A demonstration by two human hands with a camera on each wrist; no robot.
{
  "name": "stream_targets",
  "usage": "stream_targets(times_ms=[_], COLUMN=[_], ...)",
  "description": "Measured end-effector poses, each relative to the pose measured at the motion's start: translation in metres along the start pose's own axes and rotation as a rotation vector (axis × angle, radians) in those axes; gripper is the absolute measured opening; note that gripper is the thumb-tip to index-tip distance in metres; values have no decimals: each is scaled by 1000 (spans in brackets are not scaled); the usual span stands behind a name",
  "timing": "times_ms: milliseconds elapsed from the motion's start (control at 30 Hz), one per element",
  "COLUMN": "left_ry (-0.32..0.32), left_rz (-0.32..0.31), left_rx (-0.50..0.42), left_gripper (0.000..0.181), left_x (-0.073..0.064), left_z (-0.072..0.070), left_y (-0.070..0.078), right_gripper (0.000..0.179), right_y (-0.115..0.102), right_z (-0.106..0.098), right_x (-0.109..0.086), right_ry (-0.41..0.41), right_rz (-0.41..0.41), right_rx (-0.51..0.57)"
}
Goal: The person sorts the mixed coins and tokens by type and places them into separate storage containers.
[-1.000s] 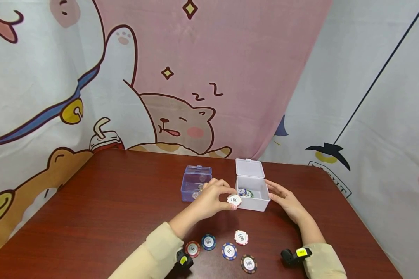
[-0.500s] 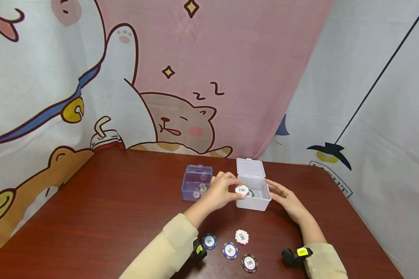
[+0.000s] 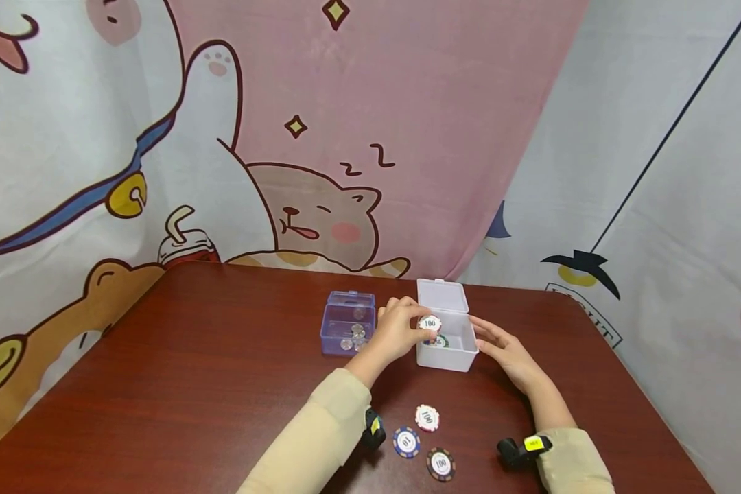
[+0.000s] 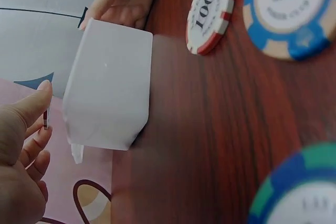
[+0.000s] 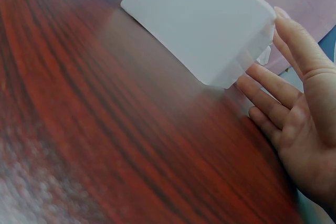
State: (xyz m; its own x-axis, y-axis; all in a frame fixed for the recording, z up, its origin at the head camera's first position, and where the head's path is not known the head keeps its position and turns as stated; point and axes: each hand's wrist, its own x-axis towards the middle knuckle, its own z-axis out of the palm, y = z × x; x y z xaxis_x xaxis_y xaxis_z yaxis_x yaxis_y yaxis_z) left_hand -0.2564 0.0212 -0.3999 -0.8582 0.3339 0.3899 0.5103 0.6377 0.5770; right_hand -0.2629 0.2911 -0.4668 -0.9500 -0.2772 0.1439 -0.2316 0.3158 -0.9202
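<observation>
My left hand pinches a white poker chip marked 100 between thumb and index finger, over the left part of an open white plastic box. In the left wrist view the same chip appears edge-on. Inside the box lies a green and white chip; other contents are partly covered by the hand. My right hand rests its extended fingers against the box's right side, and the right wrist view shows thumb and fingers touching the wall, not curled around it.
Left of the white box stands an open translucent purple box with several clear round pieces. Nearer me lie a white and red chip, a blue chip and a black chip. A green-blue chip appears at the left wrist.
My left hand has carried the chip rightward and away from me, from the white box's near left corner to above its opening. The right hand has stayed at the box's side.
</observation>
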Motion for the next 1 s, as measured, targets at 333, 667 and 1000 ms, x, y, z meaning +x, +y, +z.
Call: stream_targets(times_ms=[333, 667, 1000], left_ry=[-42, -27, -13], left_rz=[-40, -87, -78], left_rx=[97, 71, 81], left_gripper=[37, 35, 43], left_x=[10, 10, 7], left_z=[14, 23, 25], left_y=[4, -1, -2], right_gripper=[53, 53, 53], right_y=[-3, 1, 0], right_z=[0, 0, 0], right_x=[0, 1, 1], right_ry=[-2, -8, -9], right_rz=[6, 4, -4], right_rx=[1, -7, -2])
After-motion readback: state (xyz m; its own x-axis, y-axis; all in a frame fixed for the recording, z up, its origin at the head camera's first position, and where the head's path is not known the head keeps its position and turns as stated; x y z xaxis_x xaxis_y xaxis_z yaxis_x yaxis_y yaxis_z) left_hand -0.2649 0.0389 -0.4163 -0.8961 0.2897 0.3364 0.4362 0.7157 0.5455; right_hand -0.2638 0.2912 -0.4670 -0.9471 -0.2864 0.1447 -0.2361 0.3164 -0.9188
